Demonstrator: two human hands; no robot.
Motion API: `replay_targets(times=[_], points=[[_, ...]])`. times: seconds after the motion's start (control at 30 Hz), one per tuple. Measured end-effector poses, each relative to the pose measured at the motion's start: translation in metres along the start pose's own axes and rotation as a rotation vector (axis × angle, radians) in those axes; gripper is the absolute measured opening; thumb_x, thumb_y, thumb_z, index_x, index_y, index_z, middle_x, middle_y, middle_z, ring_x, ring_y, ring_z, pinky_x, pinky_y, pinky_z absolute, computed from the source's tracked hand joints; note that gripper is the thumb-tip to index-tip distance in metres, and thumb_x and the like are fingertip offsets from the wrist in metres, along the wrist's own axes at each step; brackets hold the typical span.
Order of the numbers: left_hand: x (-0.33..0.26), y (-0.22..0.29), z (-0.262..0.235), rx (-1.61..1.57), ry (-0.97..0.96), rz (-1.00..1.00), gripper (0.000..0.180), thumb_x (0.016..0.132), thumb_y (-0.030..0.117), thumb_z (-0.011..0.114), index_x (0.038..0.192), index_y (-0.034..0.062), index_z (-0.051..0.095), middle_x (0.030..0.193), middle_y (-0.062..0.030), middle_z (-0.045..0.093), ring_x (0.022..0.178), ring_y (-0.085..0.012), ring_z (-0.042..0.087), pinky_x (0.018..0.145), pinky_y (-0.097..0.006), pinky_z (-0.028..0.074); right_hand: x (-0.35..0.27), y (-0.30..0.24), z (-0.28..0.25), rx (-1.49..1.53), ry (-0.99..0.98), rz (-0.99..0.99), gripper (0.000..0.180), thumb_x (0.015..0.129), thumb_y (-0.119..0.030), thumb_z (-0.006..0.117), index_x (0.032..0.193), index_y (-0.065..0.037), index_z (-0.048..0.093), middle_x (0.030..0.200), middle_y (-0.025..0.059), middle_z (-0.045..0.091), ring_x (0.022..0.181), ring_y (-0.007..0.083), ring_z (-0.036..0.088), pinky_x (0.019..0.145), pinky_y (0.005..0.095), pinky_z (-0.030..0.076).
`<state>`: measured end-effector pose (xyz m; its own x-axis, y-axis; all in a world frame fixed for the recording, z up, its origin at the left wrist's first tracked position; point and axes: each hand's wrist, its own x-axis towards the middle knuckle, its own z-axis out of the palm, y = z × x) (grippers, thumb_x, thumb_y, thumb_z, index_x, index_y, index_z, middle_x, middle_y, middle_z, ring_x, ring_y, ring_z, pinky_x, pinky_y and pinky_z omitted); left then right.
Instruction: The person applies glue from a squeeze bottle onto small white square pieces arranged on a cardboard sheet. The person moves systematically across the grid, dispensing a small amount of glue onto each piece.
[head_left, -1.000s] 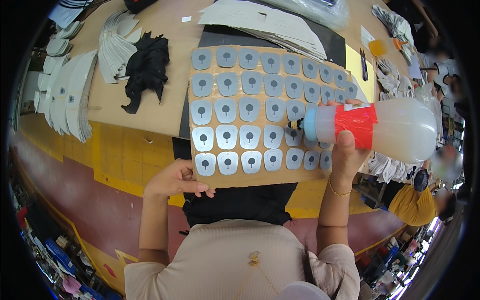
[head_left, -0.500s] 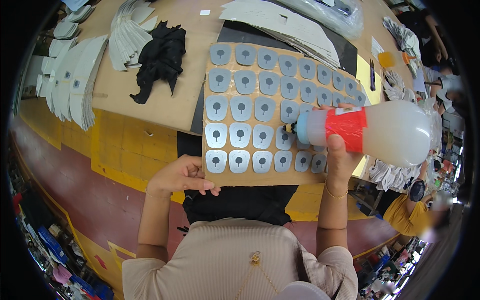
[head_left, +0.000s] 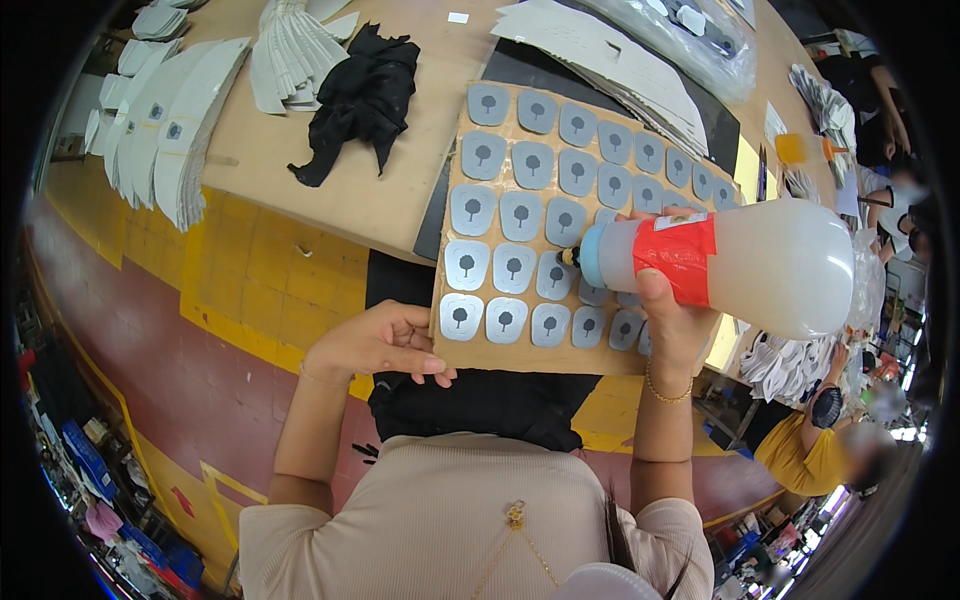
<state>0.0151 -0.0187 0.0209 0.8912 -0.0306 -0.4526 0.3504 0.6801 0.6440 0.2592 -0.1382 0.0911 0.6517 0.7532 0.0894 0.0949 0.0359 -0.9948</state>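
Note:
My right hand [head_left: 668, 318] grips a translucent white squeeze bottle [head_left: 760, 262] with a red band and a pale blue cap. The bottle lies sideways, its dark nozzle [head_left: 570, 257] touching a grey piece on a brown cardboard sheet [head_left: 452, 186]. Rows of several grey rounded pieces [head_left: 513, 267], each with a dark glue mark, cover the sheet. My left hand [head_left: 385, 342] holds the sheet's near left corner, thumb under its lower edge. The sheet sticks out over the table's front edge toward me.
A black fabric scrap [head_left: 362, 95] lies on the wooden table [head_left: 270, 160] left of the sheet. Fans of grey-white cut pieces [head_left: 180, 130] sit at far left and along the back [head_left: 610, 65]. Another seated person in yellow [head_left: 810, 450] is at lower right.
The bottle's nozzle has moved left and down across the sheet, from the right-hand pieces to one nearer the middle. My left hand keeps its hold on the sheet's corner.

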Motion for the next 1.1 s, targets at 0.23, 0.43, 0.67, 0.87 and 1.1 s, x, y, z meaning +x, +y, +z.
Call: replay_targets(times=[0.23, 0.43, 0.67, 0.87, 1.1], points=[[0.000, -0.003, -0.003, 0.002, -0.015, 0.011, 0.028, 0.074, 0.002, 0.063, 0.100, -0.0040, 0.056, 0.085, -0.0147, 0.064, 0.077, -0.0199, 0.064, 0.062, -0.023, 0.048, 0.002, 0.001, 0.007, 0.092, 0.041, -0.072, 0.065, 0.066, -0.020, 0.077, 0.114, 0.000, 0.039, 0.105, 0.0112, 0.049, 0.095, 0.0277, 0.057, 0.080, 0.0388, 0.050], [-0.001, 0.005, 0.000, 0.036, -0.020, -0.023, 0.027, 0.074, 0.000, 0.063, 0.100, -0.0045, 0.056, 0.089, -0.0168, 0.064, 0.080, -0.0207, 0.065, 0.060, -0.022, 0.048, 0.004, -0.006, 0.019, 0.099, 0.029, -0.055, 0.070, 0.064, -0.023, 0.078, 0.117, -0.001, 0.037, 0.106, 0.0115, 0.048, 0.097, 0.0291, 0.056, 0.081, 0.0398, 0.051], [-0.002, 0.002, -0.003, 0.044, -0.043, 0.006, 0.033, 0.073, -0.001, 0.063, 0.104, -0.0043, 0.055, 0.093, -0.0157, 0.064, 0.081, -0.0194, 0.065, 0.062, -0.021, 0.048, 0.000, 0.000, 0.034, -0.025, -0.050, -0.057, 0.064, 0.064, -0.016, 0.078, 0.114, 0.000, 0.041, 0.107, 0.0110, 0.049, 0.097, 0.0277, 0.057, 0.081, 0.0379, 0.051], [-0.003, 0.000, -0.004, 0.057, -0.060, 0.027, 0.035, 0.072, 0.001, 0.064, 0.106, -0.0045, 0.054, 0.094, -0.0144, 0.064, 0.082, -0.0187, 0.065, 0.063, -0.021, 0.048, 0.001, 0.003, 0.039, 0.001, -0.058, -0.080, 0.067, 0.064, -0.018, 0.079, 0.115, 0.000, 0.040, 0.108, 0.0112, 0.049, 0.097, 0.0286, 0.057, 0.081, 0.0396, 0.050], [-0.004, 0.002, -0.005, 0.061, -0.068, -0.016, 0.041, 0.069, -0.003, 0.063, 0.109, -0.0048, 0.052, 0.097, -0.0137, 0.064, 0.084, -0.0182, 0.064, 0.066, -0.023, 0.049, 0.004, -0.004, 0.051, 0.048, -0.055, -0.109, 0.070, 0.064, -0.020, 0.079, 0.117, 0.001, 0.037, 0.109, 0.0116, 0.047, 0.097, 0.0293, 0.057, 0.081, 0.0396, 0.050]])
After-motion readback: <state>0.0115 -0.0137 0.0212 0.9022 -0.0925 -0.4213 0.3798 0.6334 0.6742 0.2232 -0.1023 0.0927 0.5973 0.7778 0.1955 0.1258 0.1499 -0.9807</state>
